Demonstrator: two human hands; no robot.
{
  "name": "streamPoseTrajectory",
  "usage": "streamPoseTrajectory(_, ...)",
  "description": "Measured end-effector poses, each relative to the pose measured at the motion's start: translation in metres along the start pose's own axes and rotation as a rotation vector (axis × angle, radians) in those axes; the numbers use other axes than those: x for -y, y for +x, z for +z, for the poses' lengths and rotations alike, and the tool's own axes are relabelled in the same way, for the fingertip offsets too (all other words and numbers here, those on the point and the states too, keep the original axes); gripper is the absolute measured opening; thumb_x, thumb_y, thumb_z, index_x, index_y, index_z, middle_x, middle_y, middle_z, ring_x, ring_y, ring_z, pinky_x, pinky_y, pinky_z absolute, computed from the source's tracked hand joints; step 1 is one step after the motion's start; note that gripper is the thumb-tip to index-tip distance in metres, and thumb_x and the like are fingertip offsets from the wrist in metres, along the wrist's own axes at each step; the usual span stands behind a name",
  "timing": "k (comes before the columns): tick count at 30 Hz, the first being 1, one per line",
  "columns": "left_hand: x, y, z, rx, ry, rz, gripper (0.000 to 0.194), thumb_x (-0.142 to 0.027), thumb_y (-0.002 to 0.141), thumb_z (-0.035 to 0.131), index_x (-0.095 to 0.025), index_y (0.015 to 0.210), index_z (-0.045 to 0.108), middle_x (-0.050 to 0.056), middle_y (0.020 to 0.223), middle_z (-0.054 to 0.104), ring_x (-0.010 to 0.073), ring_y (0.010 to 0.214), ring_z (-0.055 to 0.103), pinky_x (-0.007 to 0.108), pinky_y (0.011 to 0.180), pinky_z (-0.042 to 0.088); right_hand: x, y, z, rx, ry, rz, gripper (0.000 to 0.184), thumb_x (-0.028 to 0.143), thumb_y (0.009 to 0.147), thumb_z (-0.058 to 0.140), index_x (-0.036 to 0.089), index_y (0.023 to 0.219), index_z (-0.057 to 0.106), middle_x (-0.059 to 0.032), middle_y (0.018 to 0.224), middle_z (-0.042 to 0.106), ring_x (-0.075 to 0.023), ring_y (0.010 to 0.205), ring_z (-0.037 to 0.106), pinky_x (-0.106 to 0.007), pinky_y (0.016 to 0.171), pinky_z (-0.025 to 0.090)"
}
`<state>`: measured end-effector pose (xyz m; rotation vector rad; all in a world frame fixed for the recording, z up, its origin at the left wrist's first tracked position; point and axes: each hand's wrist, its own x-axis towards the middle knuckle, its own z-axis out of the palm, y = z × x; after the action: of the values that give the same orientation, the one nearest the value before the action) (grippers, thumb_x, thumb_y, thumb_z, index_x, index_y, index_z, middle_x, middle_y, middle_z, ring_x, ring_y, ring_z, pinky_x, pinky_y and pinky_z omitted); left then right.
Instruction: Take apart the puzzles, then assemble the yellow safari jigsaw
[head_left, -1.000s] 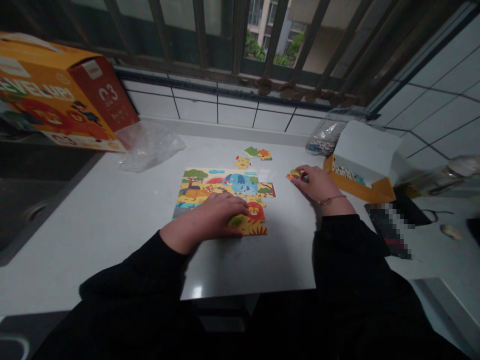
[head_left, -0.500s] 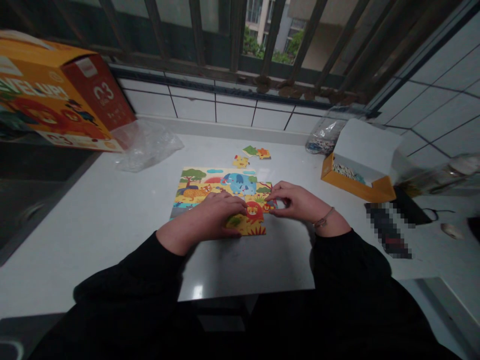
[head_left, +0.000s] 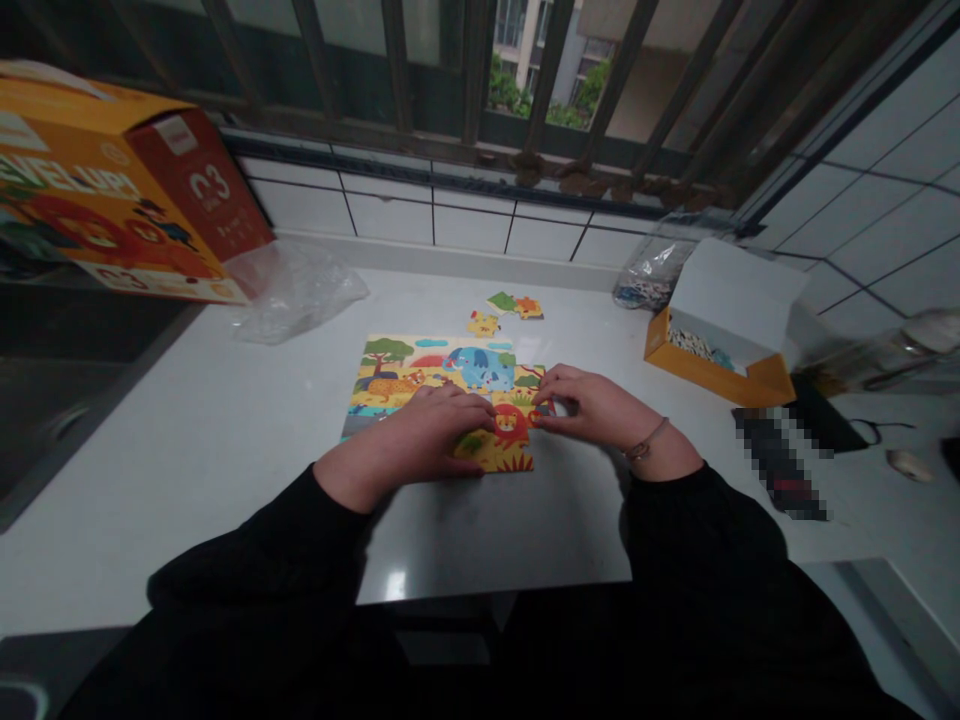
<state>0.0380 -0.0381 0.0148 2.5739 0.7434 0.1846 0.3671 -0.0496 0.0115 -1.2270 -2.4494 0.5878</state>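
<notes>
A partly assembled jigsaw puzzle (head_left: 480, 368) with an elephant, a leopard and a lion lies flat on the counter. My left hand (head_left: 431, 430) rests over its lower part, fingers curved on top and thumb at the bottom edge, steadying it. At the puzzle's right edge, my right hand (head_left: 585, 402) pinches a puzzle piece (head_left: 537, 412) with a small lion figure, between thumb and fingers. That piece is against the lion section; my fingers partly cover it. Beyond the puzzle lie a yellow loose piece (head_left: 484, 324), a green piece (head_left: 502, 301) and an orange piece (head_left: 529, 308).
A large orange box (head_left: 202, 200) stands at the left with a clear plastic bag (head_left: 300, 285) beside it. An open small orange box (head_left: 712, 370) holds pieces at the right, near another plastic bag (head_left: 646, 275). A barred window is behind the counter (head_left: 247, 430).
My right thumb and fingers have shifted slightly left, and the small lion piece sits closer against the puzzle. My left hand stays in place.
</notes>
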Motion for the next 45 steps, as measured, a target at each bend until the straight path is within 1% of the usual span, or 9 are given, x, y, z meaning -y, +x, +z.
streamPoseTrajectory(4, -0.003, 0.000, -0.002, 0.001, 0.004, -0.008, 0.053, -0.033, 0.090, 0.091, -0.030, 0.140, 0.072, 0.007, 0.153, 0.072, 0.0312, 0.139, 0.065, 0.047, 0.121, 0.045, 0.000, 0.006, 0.006, -0.068, -0.052, 0.029, 0.017, 0.039, 0.108, 0.072, 0.028, 0.100, 0.082, -0.0080, 0.112, 0.073, -0.0257, 0.104, 0.072, -0.044, 0.095, 0.060)
streamPoseTrajectory(7, -0.003, -0.001, -0.003, -0.007, 0.000, -0.010, 0.053, -0.032, 0.092, 0.089, -0.030, 0.142, 0.071, 0.007, 0.153, 0.071, 0.0312, 0.139, 0.064, 0.046, 0.121, 0.045, -0.009, 0.020, 0.009, -0.259, -0.178, 0.081, 0.029, 0.042, 0.112, 0.063, 0.026, 0.094, 0.080, -0.0105, 0.106, 0.074, -0.0300, 0.105, 0.068, -0.049, 0.098, 0.056)
streamPoseTrajectory(11, -0.003, -0.001, -0.002, 0.003, 0.007, -0.004, 0.051, -0.035, 0.091, 0.091, -0.029, 0.139, 0.072, 0.007, 0.153, 0.072, 0.0327, 0.140, 0.063, 0.049, 0.122, 0.043, -0.038, 0.051, 0.010, -0.503, -0.306, 0.226, 0.032, 0.041, 0.112, 0.054, 0.024, 0.107, 0.080, -0.0167, 0.115, 0.076, -0.0372, 0.115, 0.065, -0.058, 0.108, 0.051)
streamPoseTrajectory(15, -0.002, 0.000, -0.002, 0.009, 0.018, -0.019, 0.051, -0.038, 0.091, 0.091, -0.031, 0.138, 0.073, 0.007, 0.156, 0.070, 0.0338, 0.140, 0.062, 0.051, 0.121, 0.042, -0.073, 0.089, 0.010, -0.497, -0.317, 0.252, 0.030, 0.026, 0.105, 0.055, 0.020, 0.121, 0.079, -0.0181, 0.136, 0.077, -0.0392, 0.131, 0.063, -0.061, 0.116, 0.048)
streamPoseTrajectory(19, 0.000, 0.000, -0.001, 0.026, 0.003, -0.031, 0.052, -0.039, 0.090, 0.092, -0.032, 0.138, 0.073, 0.004, 0.159, 0.069, 0.0342, 0.142, 0.061, 0.050, 0.119, 0.043, -0.103, 0.118, 0.008, -0.436, -0.318, 0.298, 0.040, 0.029, 0.102, 0.064, 0.018, 0.139, 0.074, -0.0191, 0.159, 0.067, -0.0410, 0.147, 0.056, -0.063, 0.124, 0.045)
streamPoseTrajectory(26, 0.003, 0.001, 0.002, 0.030, 0.010, -0.011, 0.051, -0.042, 0.090, 0.091, -0.032, 0.137, 0.073, 0.005, 0.159, 0.069, 0.0349, 0.140, 0.061, 0.051, 0.119, 0.042, -0.126, 0.122, -0.001, -0.318, -0.220, 0.266, 0.042, 0.034, 0.101, 0.070, 0.023, 0.141, 0.073, -0.0148, 0.141, 0.078, -0.0377, 0.132, 0.066, -0.060, 0.118, 0.050)
streamPoseTrajectory(35, 0.007, 0.000, 0.007, -0.006, -0.010, 0.017, 0.052, -0.041, 0.089, 0.090, -0.032, 0.137, 0.072, 0.005, 0.155, 0.071, 0.0343, 0.137, 0.063, 0.051, 0.117, 0.043, -0.092, 0.074, -0.005, -0.310, -0.248, 0.228, 0.035, 0.038, 0.101, 0.073, 0.024, 0.133, 0.074, -0.0175, 0.132, 0.074, -0.0399, 0.131, 0.062, -0.062, 0.119, 0.048)
streamPoseTrajectory(39, 0.006, 0.000, 0.007, -0.024, 0.008, 0.016, 0.052, -0.039, 0.089, 0.089, -0.031, 0.138, 0.072, 0.007, 0.153, 0.071, 0.0349, 0.137, 0.063, 0.052, 0.117, 0.045, -0.052, 0.030, 0.000, -0.299, -0.209, 0.147, 0.038, 0.042, 0.106, 0.070, 0.028, 0.141, 0.073, -0.0160, 0.137, 0.070, -0.0386, 0.134, 0.062, -0.063, 0.118, 0.052)
streamPoseTrajectory(45, 0.006, 0.001, 0.009, -0.019, 0.029, 0.027, 0.052, -0.040, 0.089, 0.089, -0.031, 0.137, 0.072, 0.007, 0.153, 0.071, 0.0354, 0.138, 0.063, 0.051, 0.116, 0.045, 0.019, -0.038, 0.030, -0.208, -0.138, 0.042, 0.036, 0.039, 0.107, 0.072, 0.039, 0.144, 0.073, -0.0131, 0.136, 0.069, -0.0367, 0.126, 0.066, -0.063, 0.106, 0.061)
